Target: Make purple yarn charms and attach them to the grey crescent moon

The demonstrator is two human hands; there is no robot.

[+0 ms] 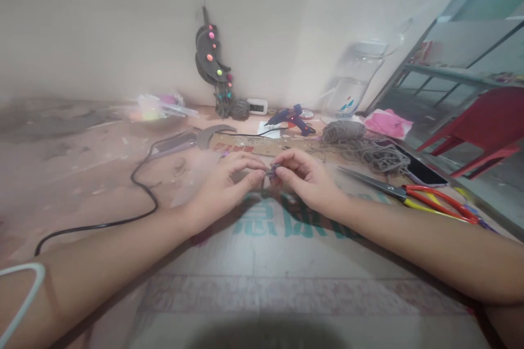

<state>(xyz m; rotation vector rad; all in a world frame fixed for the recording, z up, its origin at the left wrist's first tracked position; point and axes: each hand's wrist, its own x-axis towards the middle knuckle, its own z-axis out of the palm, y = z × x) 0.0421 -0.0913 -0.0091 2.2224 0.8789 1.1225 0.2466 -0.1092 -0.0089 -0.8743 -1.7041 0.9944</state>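
Observation:
Between my two hands, over the middle of the table, is a small bunch of grey yarn point(272, 170). My left hand point(232, 177) pinches its left side with thumb and fingertips. On the other side, my right hand point(306, 177) pinches it too, thumb against index finger. The yarn is small and partly covered by the fingertips, so its exact shape cannot be made out. Beneath the hands lies a cardboard sheet point(262, 262) with green printed characters. Loose grey yarn point(380, 155) and a grey yarn ball point(344, 132) sit beyond my right hand.
Scissors point(434, 204) with red and yellow handles lie right, beside a phone point(421, 166). A blue glue gun point(290, 119), a clear bottle point(354, 82) and pink cloth point(388, 122) stand behind. A grey moon-shaped ornament point(210, 54) leans on the wall. A black cable point(143, 185) curves left.

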